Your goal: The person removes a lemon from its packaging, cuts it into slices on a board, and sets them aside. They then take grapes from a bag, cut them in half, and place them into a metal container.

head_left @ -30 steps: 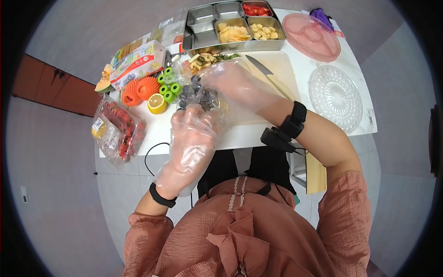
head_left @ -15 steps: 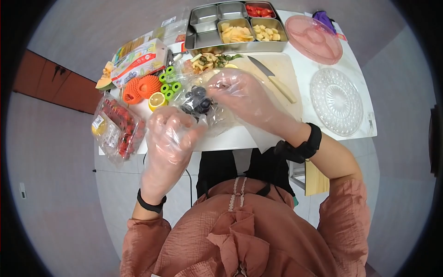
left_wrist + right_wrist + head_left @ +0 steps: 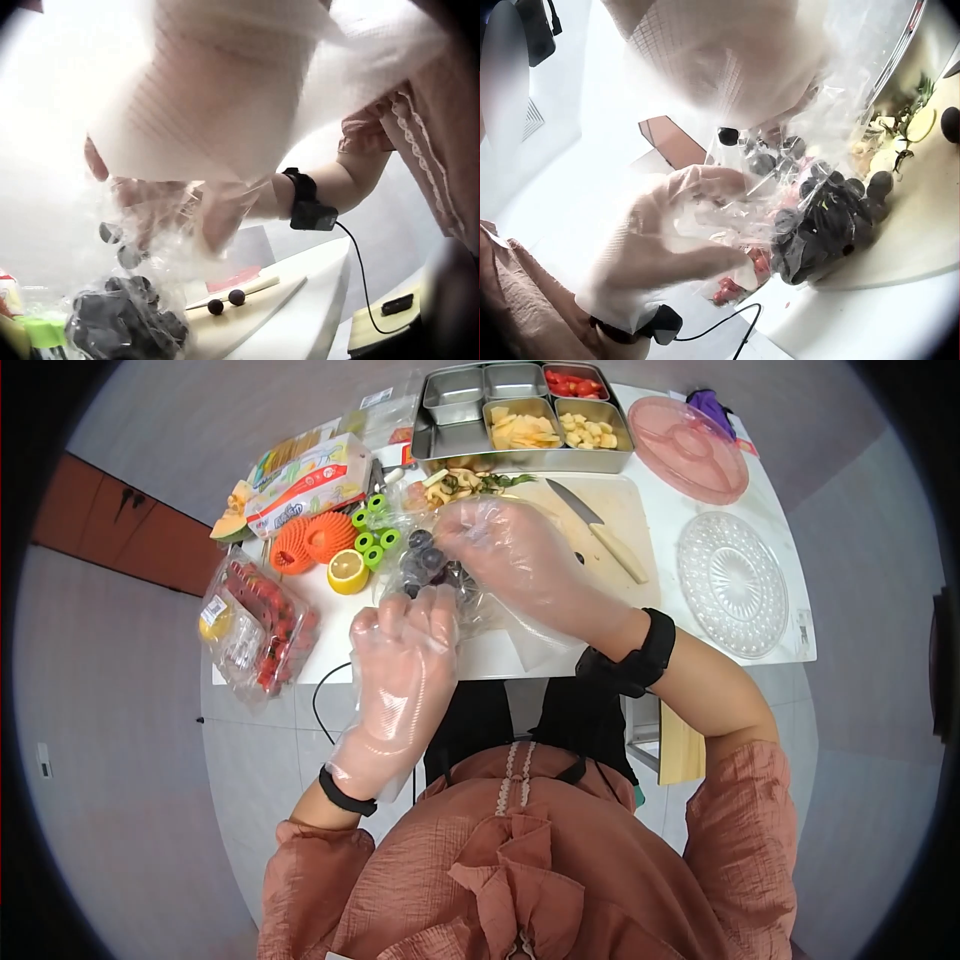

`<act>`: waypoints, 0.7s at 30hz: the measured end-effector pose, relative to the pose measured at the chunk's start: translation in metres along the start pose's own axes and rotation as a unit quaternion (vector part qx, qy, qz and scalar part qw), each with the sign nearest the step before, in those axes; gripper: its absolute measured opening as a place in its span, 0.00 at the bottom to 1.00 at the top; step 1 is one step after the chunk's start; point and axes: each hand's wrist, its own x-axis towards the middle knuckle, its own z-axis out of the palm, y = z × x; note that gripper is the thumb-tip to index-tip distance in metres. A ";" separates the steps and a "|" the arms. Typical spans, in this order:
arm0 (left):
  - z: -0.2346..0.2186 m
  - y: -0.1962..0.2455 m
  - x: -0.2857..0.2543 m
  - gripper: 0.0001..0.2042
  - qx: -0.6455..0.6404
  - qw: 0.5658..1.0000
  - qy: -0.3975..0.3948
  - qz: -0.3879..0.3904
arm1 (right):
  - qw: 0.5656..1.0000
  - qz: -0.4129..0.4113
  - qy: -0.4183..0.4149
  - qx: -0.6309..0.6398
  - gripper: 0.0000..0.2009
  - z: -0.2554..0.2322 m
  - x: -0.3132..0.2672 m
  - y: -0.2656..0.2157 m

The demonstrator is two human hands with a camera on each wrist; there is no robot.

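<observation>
Both hands wear clear plastic gloves. My right hand (image 3: 520, 560) holds a sprig of dark grapes (image 3: 129, 256) by its upper part, its fingers bent together above a larger bunch of grapes (image 3: 836, 217). That bunch lies in a crumpled clear bag (image 3: 161, 292) at the cutting board's (image 3: 625, 510) left edge. My left hand (image 3: 405, 660) reaches in from the near side, fingertips right at the grapes. In the right wrist view its thumb (image 3: 735, 270) and fingers curve apart beside the bag. Two loose grapes (image 3: 237, 298) rest on the board.
A knife (image 3: 605, 535) lies on the board, near fruit peelings (image 3: 465, 485). Behind stands a steel tray (image 3: 470, 460) with cut fruit. Right are a pink divided plate (image 3: 690, 450) and a clear plate (image 3: 735, 585); left are a lemon half (image 3: 347, 572) and packed strawberries (image 3: 275, 625).
My left hand drew back from the grapes toward the near left, then returned to them. The right hand dipped nearer and moved back up slightly, staying over the bunch.
</observation>
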 end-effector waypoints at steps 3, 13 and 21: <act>0.008 0.003 0.000 0.24 0.004 0.998 -0.055 -0.025 | 0.995 -0.059 -0.008 -0.078 0.12 -0.002 0.001 0.004; 0.008 0.010 0.008 0.23 -0.110 0.992 -0.034 0.044 | 0.978 -0.130 0.044 -0.159 0.08 0.006 0.027 0.061; -0.012 0.004 0.001 0.22 -0.081 0.996 -0.032 0.035 | 0.988 0.024 -0.101 -0.116 0.09 -0.026 -0.001 0.005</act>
